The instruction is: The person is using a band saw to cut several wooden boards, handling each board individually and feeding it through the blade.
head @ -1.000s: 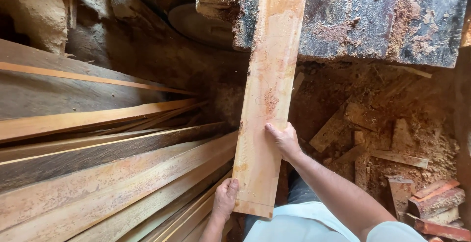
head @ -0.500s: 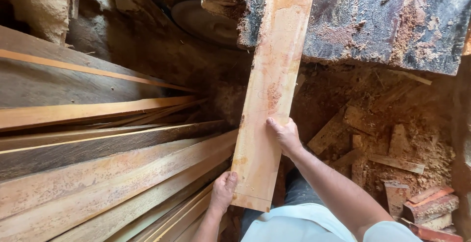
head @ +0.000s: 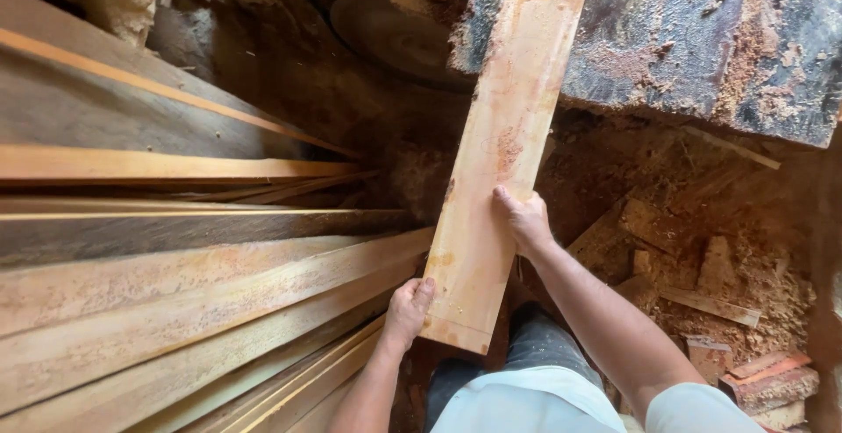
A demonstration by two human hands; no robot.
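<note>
The board (head: 500,161) is pale orange-pink with a reddish blotch above the fingers (head: 502,196); planks (head: 193,310) left of them are tan and grey-brown.

Stacked planks (head: 193,310) lie left of the board (head: 500,161); offcuts (head: 719,310) right; saw table (head: 702,38) beyond.

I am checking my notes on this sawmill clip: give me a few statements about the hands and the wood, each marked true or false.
1. The left hand grips the plank near its lower left corner. True.
2. The right hand rests on the plank's right edge. True.
3. The plank lies flat on the stacked boards. False: it is held tilted, its far end up by the sawdust-covered slab.
4. The offcuts lie left of the person. False: they lie on the right.
5. Both hands wear gloves. False: both are bare.
</note>
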